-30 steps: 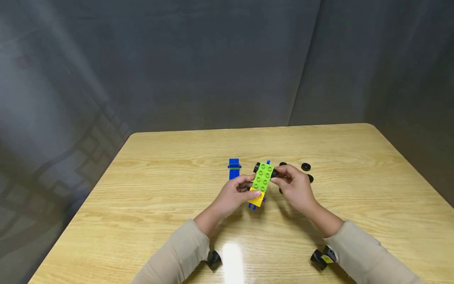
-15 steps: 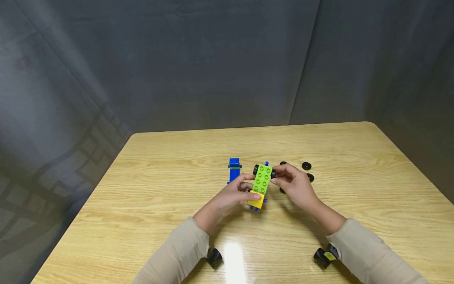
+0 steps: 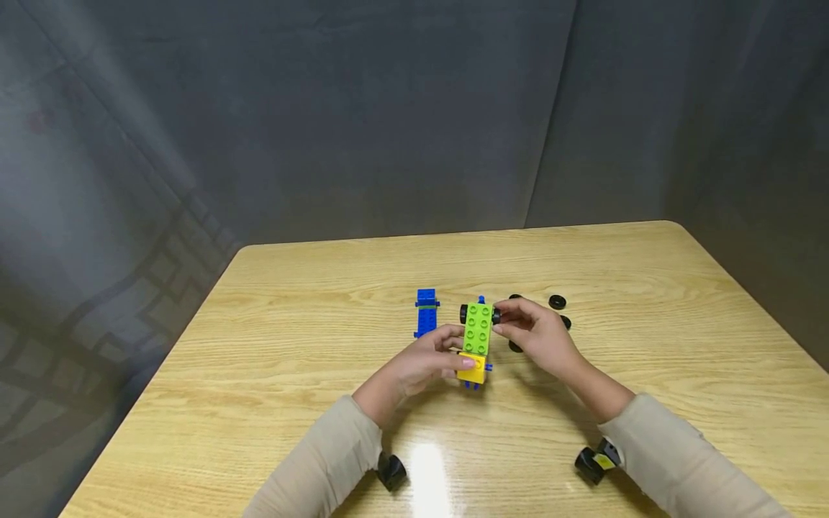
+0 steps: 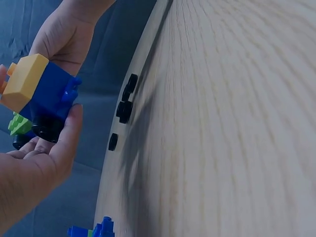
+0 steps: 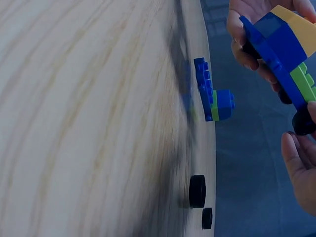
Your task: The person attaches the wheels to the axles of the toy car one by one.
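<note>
My left hand [image 3: 421,363] holds a toy block car above the table, its thumb on the yellow block [image 3: 468,374] at the near end. A long green studded block [image 3: 478,327] tops the far part; the blue chassis [image 5: 269,52] shows beneath in the right wrist view. Black wheels sit on the car, one at the far left corner [image 3: 463,314]. At the far right corner, thumb and fingertips of my right hand [image 3: 542,342] pinch another black wheel [image 3: 496,316]. In the left wrist view, a rear wheel [image 4: 47,129] shows beside the left fingers.
Beyond the left hand lies a second blue block chassis [image 3: 427,318] with a raised blue block at its far end and no wheels. Several loose black wheels lie around the right hand, among them one farther back [image 3: 558,302]. The wooden table [image 3: 311,302] ends at a grey curtain [image 3: 388,129].
The car has turned slightly, its far end swinging left so it points straighter away, and has come a little nearer. Both hands keep their grip, the right one still at the wheel.
</note>
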The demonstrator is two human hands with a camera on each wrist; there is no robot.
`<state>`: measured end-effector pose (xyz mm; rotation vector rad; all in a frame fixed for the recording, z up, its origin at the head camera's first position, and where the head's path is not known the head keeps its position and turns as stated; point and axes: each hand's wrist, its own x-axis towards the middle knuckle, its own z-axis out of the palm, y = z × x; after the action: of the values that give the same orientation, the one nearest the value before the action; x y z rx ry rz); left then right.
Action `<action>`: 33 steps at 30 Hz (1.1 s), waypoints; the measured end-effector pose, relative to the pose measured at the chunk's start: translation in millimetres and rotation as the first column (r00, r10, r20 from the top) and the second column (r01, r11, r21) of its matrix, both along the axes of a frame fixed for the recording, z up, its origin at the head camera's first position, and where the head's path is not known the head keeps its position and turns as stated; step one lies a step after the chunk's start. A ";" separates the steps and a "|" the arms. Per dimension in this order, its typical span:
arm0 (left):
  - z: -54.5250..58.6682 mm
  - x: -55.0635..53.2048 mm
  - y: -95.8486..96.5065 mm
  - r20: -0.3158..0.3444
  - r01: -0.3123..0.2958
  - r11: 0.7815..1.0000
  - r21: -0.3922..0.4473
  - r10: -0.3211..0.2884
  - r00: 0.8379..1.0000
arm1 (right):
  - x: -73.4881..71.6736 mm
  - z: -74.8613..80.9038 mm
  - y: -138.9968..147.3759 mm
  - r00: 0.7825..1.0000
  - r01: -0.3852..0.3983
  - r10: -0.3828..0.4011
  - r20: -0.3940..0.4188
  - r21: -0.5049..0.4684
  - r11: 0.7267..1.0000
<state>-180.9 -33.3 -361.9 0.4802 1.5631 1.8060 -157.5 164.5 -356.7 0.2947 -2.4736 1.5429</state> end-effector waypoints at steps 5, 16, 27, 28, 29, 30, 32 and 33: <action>-0.5 -0.2 0.6 -0.014 -0.009 1.000 -0.010 0.009 1.000 | -0.4 -1.4 4.4 0.999 -0.011 0.011 0.030 0.008 1.000; 0.3 -1.5 -3.2 -0.039 -0.097 0.994 -0.058 0.095 0.995 | 3.0 -1.4 21.1 1.000 0.018 -0.018 0.014 0.025 1.000; -2.9 -4.7 -9.2 -0.019 -0.136 0.988 -0.074 0.135 0.991 | 5.3 -16.8 43.4 0.999 0.052 -0.052 -0.004 0.001 0.999; -3.3 -5.1 -9.7 -0.016 -0.138 0.988 -0.069 0.137 0.990 | 5.4 -17.4 45.0 0.998 0.057 -0.057 0.001 0.013 0.998; -3.4 -5.4 -10.2 -0.017 -0.138 0.988 -0.063 0.137 0.990 | 7.9 -13.6 44.4 0.997 0.076 -0.077 0.017 0.054 0.996; -3.5 -5.6 -10.6 -0.016 -0.140 0.988 -0.059 0.139 0.990 | 8.1 -13.5 45.8 0.996 0.080 -0.081 0.023 0.067 0.995; -3.0 -6.0 -11.3 -0.014 -0.140 0.989 -0.053 0.139 0.990 | 8.3 -13.8 49.2 0.995 0.083 -0.086 0.039 0.092 0.992; -2.6 -6.1 -11.8 -0.015 -0.139 0.989 -0.052 0.138 0.990 | 9.8 -11.5 49.2 0.994 0.085 -0.092 0.051 0.124 0.989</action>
<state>-187.0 -45.1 -364.5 0.3650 1.6837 1.8624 -147.7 213.7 -368.2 0.1601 -2.5923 1.3866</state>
